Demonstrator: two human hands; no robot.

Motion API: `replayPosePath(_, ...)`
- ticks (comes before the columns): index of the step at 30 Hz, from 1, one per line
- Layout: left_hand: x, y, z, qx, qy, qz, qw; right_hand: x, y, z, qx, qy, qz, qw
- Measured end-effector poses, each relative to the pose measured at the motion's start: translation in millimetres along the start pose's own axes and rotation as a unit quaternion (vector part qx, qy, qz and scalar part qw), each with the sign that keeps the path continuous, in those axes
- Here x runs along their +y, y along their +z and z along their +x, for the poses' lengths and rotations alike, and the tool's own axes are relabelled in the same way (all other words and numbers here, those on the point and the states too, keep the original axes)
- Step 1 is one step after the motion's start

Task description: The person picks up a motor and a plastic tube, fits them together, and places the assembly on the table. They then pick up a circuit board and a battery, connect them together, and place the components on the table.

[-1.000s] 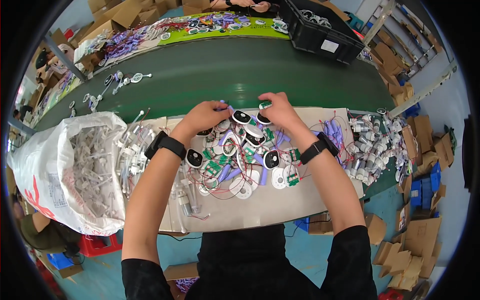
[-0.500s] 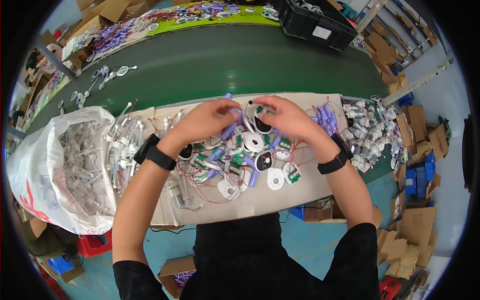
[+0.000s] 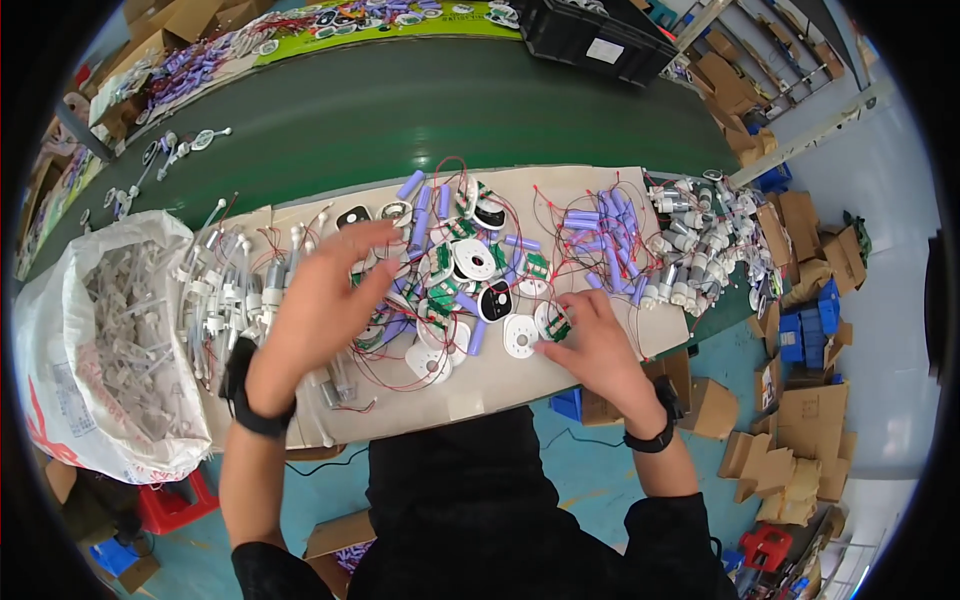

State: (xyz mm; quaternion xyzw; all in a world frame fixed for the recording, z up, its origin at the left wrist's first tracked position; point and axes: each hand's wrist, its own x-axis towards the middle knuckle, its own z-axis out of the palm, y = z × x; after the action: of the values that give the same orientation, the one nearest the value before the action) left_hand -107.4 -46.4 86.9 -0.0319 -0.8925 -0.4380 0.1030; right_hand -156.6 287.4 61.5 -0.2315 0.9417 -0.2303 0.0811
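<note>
My left hand [image 3: 330, 305] is over the left side of a pile of parts, fingers apart and nothing visible in it. My right hand [image 3: 597, 345] is at the pile's right edge, thumb and fingers spread around a white disc with a green circuit board [image 3: 553, 321]; whether they touch it I cannot tell. Beside that lies a plain white disc [image 3: 520, 336] with a centre hole. The pile holds a white ring-shaped disc [image 3: 474, 260], a black-faced white piece [image 3: 495, 301], purple cylindrical cells [image 3: 477, 338] and thin red wires. A cardboard sheet [image 3: 500, 385] lies beneath.
A white sack [image 3: 85, 350] of clear plastic parts stands at left, near a row of white-capped tubes [image 3: 235, 290]. Purple cells with red wires [image 3: 610, 235] and capped grey cylinders [image 3: 700, 245] lie right. Beyond runs a green belt [image 3: 400, 110] with a black crate [image 3: 595, 45].
Both hands have left the far side of the pile and come nearer, the left moving left, the right lowering to the disc with the circuit board. The view has shifted slightly.
</note>
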Motion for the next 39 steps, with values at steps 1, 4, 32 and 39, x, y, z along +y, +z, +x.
replayPosePath(1, 6.2, 0.1, -11.9, 0.026, 0.049, 0.003, 0.998, 4.0, 6.5, 0.9, 0.002, -0.002, 0.003, 1.000)
replayPosePath(4, 34.0, 11.2, -51.9, 0.062, 0.045, 0.030, 0.997, 8.2, 16.8, 2.7, -0.009, -0.043, 0.034, 0.998)
replayPosePath(32, 77.5, 35.7, -24.4, 0.104, 0.075, 0.099, 0.987, -103.5, -231.4, 98.9, -0.099, -0.020, 0.146, 0.984)
replayPosePath(39, 38.2, 98.0, 58.7, -0.006, -0.080, 0.130, 0.988, -112.6, -220.1, 98.6, -0.117, -0.057, 0.112, 0.985)
